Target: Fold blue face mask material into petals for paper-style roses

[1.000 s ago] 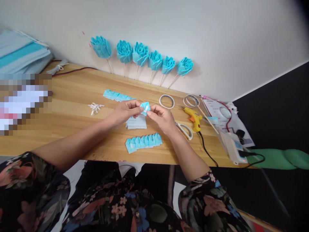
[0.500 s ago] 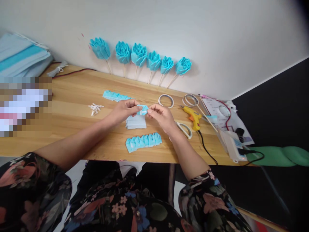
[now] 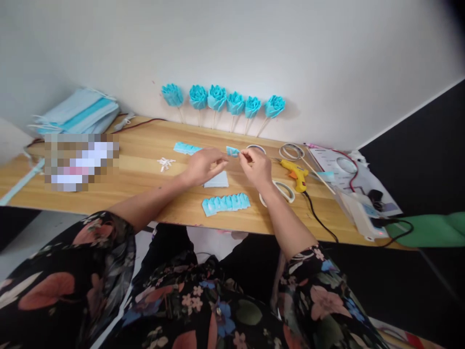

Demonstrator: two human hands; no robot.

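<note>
My right hand pinches a small folded piece of blue fabric above the table, its thumb and fingertips at the piece's right end. My left hand is just left of the piece, apart from it, thumb and fingers separated with nothing visible between them. Beneath the hands lies a stack of pale folded sheets. Nearer to me is a pleated blue strip with pointed folds. Another blue strip lies behind my left hand, partly covered by it.
Blue fabric flowers on sticks lean against the wall. White bits lie at left, near a pile of face masks. On the right are tape rolls, a yellow glue gun with a black cord, and a power strip.
My left hand has let go of the blue folded piece and moved away from it. My right hand keeps hold of it. The camera view has shifted left.
</note>
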